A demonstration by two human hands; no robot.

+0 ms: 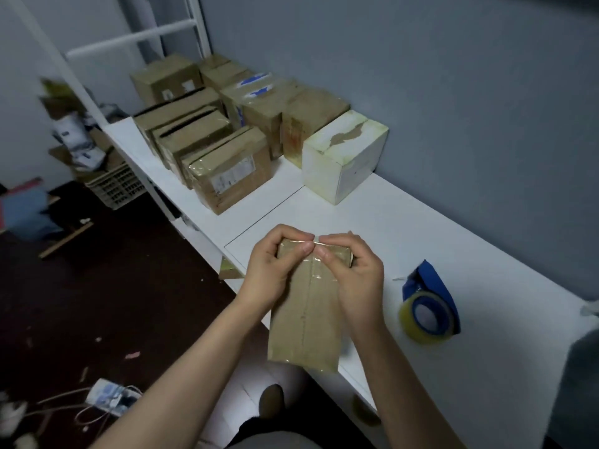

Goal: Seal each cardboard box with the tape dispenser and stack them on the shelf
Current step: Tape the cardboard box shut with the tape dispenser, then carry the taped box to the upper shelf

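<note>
Head view: looks down at two hands over a table.
Brown box (304, 319): lies flat on the near edge of the white table (453, 238), long side pointing away, near end poking out past the edge.
Clear tape (312, 264): runs down the middle of the brown box top, shiny at the far end.
Left hand (269, 270): grips the far left corner of the brown box, fingers curled over the far end, thumb on top.
Right hand (356, 280): grips the far right corner of the brown box, fingers curled the same way, thumb on the tape close to the other thumb.
Tape dispenser (428, 306): blue, with a clear roll, sits on the table to the right of the brown box, apart from it, with no hand on it.
White box (346, 153): stands well past the brown box, by the grey wall (453, 92), top paper torn.
Other boxes (227, 170): packed in rows past the brown box and to its left.
Crate (116, 186): down on the dark floor, far left of the brown box.
</note>
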